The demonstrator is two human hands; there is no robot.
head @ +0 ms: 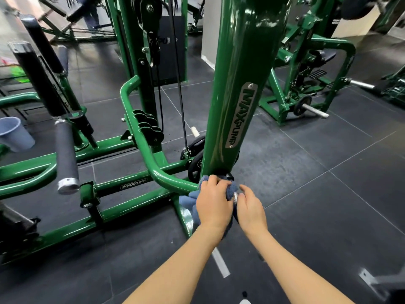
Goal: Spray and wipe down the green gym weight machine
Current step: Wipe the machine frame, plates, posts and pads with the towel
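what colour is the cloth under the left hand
Blue; the cloth shows best in the head view, bunched under the left hand.
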